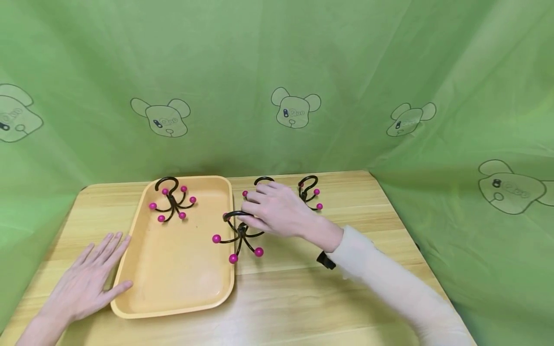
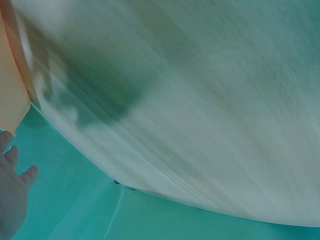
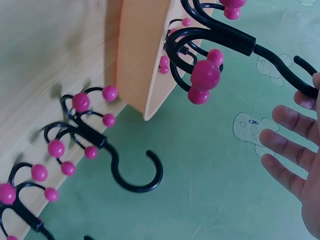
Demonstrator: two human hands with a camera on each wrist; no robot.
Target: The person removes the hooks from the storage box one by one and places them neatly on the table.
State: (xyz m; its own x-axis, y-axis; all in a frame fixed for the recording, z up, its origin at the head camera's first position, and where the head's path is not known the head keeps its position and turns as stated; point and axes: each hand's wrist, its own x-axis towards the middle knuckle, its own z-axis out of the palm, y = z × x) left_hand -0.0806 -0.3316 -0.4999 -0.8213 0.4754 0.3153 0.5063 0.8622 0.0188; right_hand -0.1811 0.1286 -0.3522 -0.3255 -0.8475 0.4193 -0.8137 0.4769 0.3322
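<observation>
My right hand (image 1: 281, 209) pinches the hook end of a black multi-arm hook (image 1: 241, 231) with pink ball tips, over the tray's right rim. In the right wrist view the held hook (image 3: 227, 40) hangs from the fingertips, its other fingers spread. A second such hook stands at the far left inside the yellow tray (image 1: 182, 274). Two more stand on the table, one partly hidden behind my right hand and one hook (image 3: 90, 134) shown whole in the right wrist view. My left hand (image 1: 88, 278) rests with straight fingers along the tray's left rim.
The tray stands on a light wooden table (image 1: 303, 298). Green cloth (image 1: 225, 57) with bear-head outlines hangs behind the table and along both sides. A black strap piece (image 1: 326, 260) shows under the right wrist.
</observation>
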